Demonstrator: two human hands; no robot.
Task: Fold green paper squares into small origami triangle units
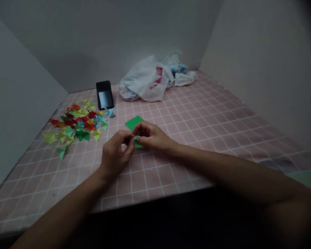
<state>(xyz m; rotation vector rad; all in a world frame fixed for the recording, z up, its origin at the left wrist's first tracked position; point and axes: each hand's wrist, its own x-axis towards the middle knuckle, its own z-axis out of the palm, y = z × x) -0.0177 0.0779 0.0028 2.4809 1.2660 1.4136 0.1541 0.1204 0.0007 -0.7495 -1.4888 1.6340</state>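
Small light-green folded paper piece (138,143) is up between both hands, just above the table near its front edge, roughly mid-frame. Left hand (115,150): thumb and forefinger brought together in a narrow pinch at the piece's left edge. Right hand (155,139): thumb pressed on the piece from the near side, fingers curled behind it, narrow grip. Exact fold under the fingertips is too small to read.

Just beyond the hands: flat bright-green paper square (134,122) on the table, its near right corner hidden behind the right hand. Can't tell if it's one sheet or a stack.

Left of the hands, well apart: loose cluster of pointed folded paper pieces (82,135) in red, orange, yellow, green and light blue, some overlapping. One mint-green folded piece (61,152) lies at the cluster's near edge.

Behind the cluster: black rectangular phone (103,88), face up, bright reflection on the lower part of its screen. Far side, centre: crumpled white plastic bag with red print (145,76); blue-and-white patterned bundle (180,68) just right of it.

All on a pink tablecloth with a white grid (209,121); plain pale walls (150,27) on three sides.
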